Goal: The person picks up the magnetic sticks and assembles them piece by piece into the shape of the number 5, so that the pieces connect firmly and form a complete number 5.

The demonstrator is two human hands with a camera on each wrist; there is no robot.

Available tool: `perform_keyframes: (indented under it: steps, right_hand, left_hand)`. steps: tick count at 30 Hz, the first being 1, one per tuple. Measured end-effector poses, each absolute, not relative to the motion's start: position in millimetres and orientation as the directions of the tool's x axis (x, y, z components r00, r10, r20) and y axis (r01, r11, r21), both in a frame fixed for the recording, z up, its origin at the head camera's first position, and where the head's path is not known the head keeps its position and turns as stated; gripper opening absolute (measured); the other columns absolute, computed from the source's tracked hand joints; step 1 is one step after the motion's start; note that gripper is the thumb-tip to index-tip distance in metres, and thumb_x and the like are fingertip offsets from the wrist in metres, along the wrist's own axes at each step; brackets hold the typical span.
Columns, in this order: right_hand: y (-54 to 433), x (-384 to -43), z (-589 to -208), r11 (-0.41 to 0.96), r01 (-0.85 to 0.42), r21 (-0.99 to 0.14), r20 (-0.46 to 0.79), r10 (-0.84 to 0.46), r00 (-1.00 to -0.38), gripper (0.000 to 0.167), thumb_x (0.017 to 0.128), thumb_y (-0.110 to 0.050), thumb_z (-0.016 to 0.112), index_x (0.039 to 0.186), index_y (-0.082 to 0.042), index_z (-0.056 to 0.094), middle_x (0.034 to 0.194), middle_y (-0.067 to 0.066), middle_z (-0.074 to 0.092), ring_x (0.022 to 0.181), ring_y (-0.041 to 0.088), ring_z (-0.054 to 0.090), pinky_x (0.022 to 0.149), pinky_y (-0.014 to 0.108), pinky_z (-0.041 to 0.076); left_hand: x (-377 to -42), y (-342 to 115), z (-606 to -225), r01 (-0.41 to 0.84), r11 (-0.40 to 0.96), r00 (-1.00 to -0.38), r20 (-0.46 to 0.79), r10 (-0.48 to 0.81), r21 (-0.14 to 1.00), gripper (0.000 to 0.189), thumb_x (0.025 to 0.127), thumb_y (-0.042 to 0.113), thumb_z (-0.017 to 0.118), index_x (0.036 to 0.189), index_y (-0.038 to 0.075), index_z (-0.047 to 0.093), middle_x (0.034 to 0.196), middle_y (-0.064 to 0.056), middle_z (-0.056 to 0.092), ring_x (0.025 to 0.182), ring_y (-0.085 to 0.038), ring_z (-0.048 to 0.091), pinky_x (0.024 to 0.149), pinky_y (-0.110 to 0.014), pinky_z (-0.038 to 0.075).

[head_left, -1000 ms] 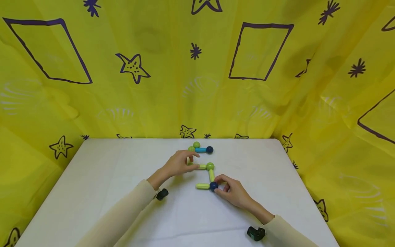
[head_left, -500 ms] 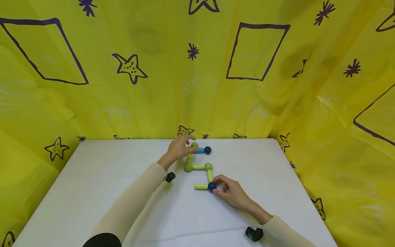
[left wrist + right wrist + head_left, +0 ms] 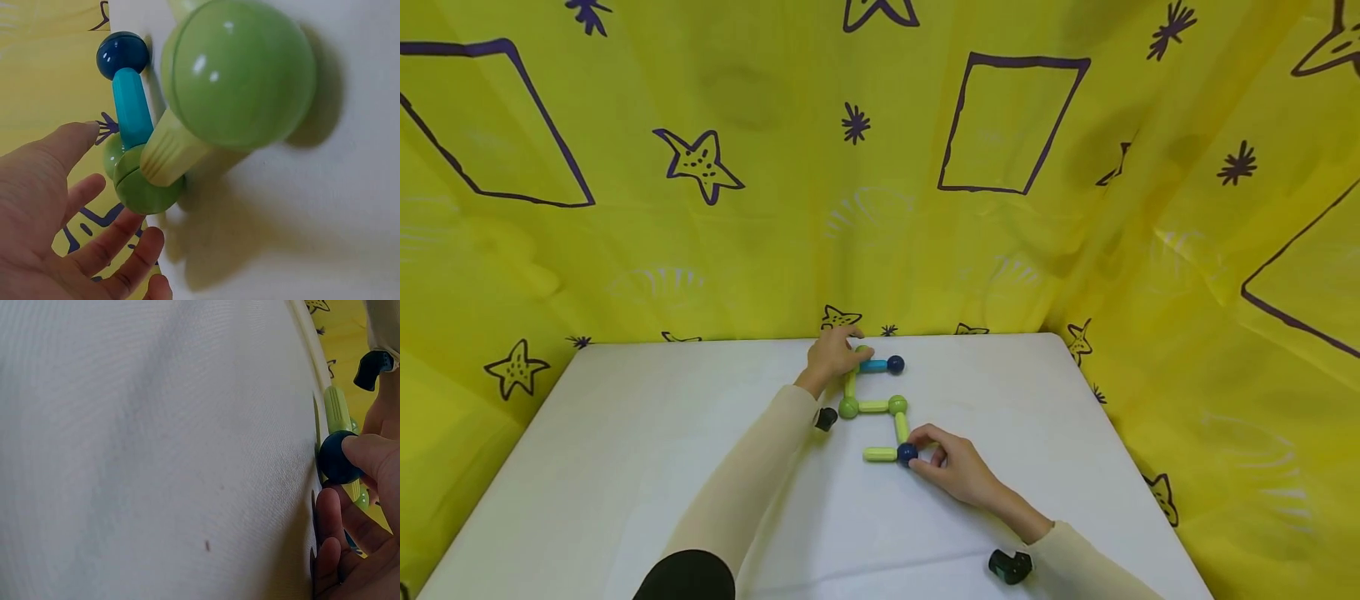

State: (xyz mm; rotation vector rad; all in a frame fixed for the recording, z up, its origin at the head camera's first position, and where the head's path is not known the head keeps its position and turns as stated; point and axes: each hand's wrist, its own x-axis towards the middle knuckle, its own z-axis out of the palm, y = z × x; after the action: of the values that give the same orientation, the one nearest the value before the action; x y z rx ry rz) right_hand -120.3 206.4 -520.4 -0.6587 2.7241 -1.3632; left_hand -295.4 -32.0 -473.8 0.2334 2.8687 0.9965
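Toy building sticks and balls lie joined in a zigzag. From its near end come a yellow-green stick (image 3: 880, 454), a dark blue ball (image 3: 907, 454), then yellow-green sticks with a right green ball (image 3: 897, 406) and a left green ball (image 3: 848, 407). At the far end a light blue stick (image 3: 874, 366) meets another dark blue ball (image 3: 896, 365). My right hand (image 3: 958, 471) pinches the near dark blue ball between thumb and fingers. My left hand (image 3: 833, 354) reaches round the far corner, fingers spread about a green corner ball (image 3: 147, 190) and a loose-looking green ball (image 3: 113, 154) beside it.
The white tabletop (image 3: 625, 467) ends at a yellow curtain (image 3: 775, 250) printed with stars behind and at the sides. Black wrist cameras sit on both sleeves, such as the right camera (image 3: 1009, 567).
My left hand has moved away from the left green ball to the far corner of the zigzag, uncovering the left stick and ball. My right hand keeps its pinch on the dark blue ball.
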Motion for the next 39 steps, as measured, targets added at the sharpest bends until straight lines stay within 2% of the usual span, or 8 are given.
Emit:
perform_keyframes:
  steps: [7,16,22,33,39]
  right_hand:
    - [206,-120,-520,0.531,-0.353,-0.77,0.159,-0.376,-0.913,0.025,0.094,-0.015,0.077,0.117,-0.018,0.067,0.108,0.0,0.071,0.069,0.005,0.055,0.062,0.022,0.046]
    - [207,-119,-521,0.525,-0.383,-0.76,0.196,-0.376,-0.906,0.026,0.093,-0.013,0.077,0.116,-0.017,0.067,0.106,0.001,0.071,0.068,0.005,0.055,0.061,0.022,0.047]
    - [207,-120,-522,0.522,-0.365,-0.77,0.175,-0.378,-0.909,0.026,0.094,-0.015,0.077,0.117,-0.018,0.067,0.108,0.0,0.071,0.069,0.006,0.055,0.063,0.022,0.046]
    - [207,-122,-522,0.537,-0.362,-0.762,0.152,-0.395,-0.906,0.029,0.093,-0.012,0.077,0.119,-0.019,0.066,0.109,-0.002,0.071,0.069,0.006,0.055,0.063,0.023,0.048]
    - [206,-121,-521,0.531,-0.367,-0.764,0.163,-0.391,-0.906,0.028,0.093,-0.012,0.077,0.118,-0.018,0.066,0.109,-0.001,0.071,0.068,0.006,0.055,0.061,0.023,0.047]
  left_hand:
    - [-296,-26,-477,0.059,0.77,-0.989,-0.068,0.132,0.635,0.041,0.093,0.038,0.076,0.124,0.012,0.071,0.118,-0.013,0.067,0.103,-0.03,0.062,0.088,-0.05,0.05]
    - [-296,-22,-484,0.023,0.754,-0.991,-0.083,0.102,0.656,0.033,0.093,0.036,0.076,0.115,0.012,0.072,0.112,-0.011,0.067,0.093,-0.026,0.062,0.079,-0.042,0.05]
    - [-298,-22,-484,0.005,0.747,-0.992,-0.093,0.089,0.665,0.03,0.093,0.034,0.077,0.113,0.012,0.072,0.109,-0.01,0.068,0.092,-0.025,0.062,0.078,-0.04,0.049]
    - [-296,-32,-471,0.128,0.731,-0.986,0.009,0.164,0.671,0.033,0.091,0.03,0.077,0.118,0.011,0.074,0.108,-0.009,0.071,0.097,-0.024,0.064,0.08,-0.039,0.052]
    - [-285,-47,-462,0.191,0.72,-0.978,0.07,0.195,0.667,0.029,0.091,0.029,0.077,0.116,0.015,0.075,0.108,-0.006,0.07,0.098,-0.025,0.062,0.076,-0.039,0.05]
